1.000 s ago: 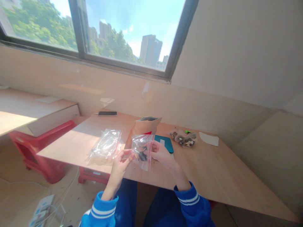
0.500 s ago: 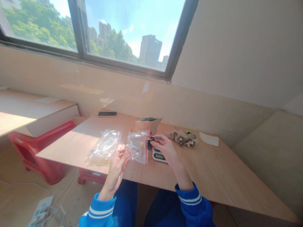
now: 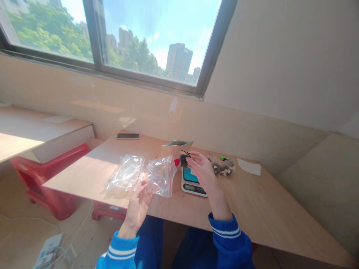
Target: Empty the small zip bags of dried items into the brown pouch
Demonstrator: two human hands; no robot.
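Observation:
My left hand [image 3: 141, 198] holds a clear zip-lock bag [image 3: 160, 175] by its lower left side, its red-striped mouth turned to the right. Between the fingertips of my right hand [image 3: 204, 170] is a dark, crinkled dried piece [image 3: 184, 160], perhaps dried fungus. It is a little to the right of the bag's mouth, apart from it, over a white kitchen scale [image 3: 193, 188] with a blue top, partly hidden by my hand. Behind the bag stands an open brown paper pouch [image 3: 168, 150]. Something red [image 3: 176, 162] shows between bag and dark piece.
Several flat clear bags [image 3: 126, 173] lie to the left on the table. Filled bags of dark pieces [image 3: 226, 169] and a white paper scrap [image 3: 249, 166] are on the right. A phone [image 3: 128, 136] lies at the back edge; a red stool [image 3: 53, 183] stands at left.
My right hand has moved up and right with the dark piece, away from the bag's mouth. More of the scale shows. The bag has tilted and shifted slightly left.

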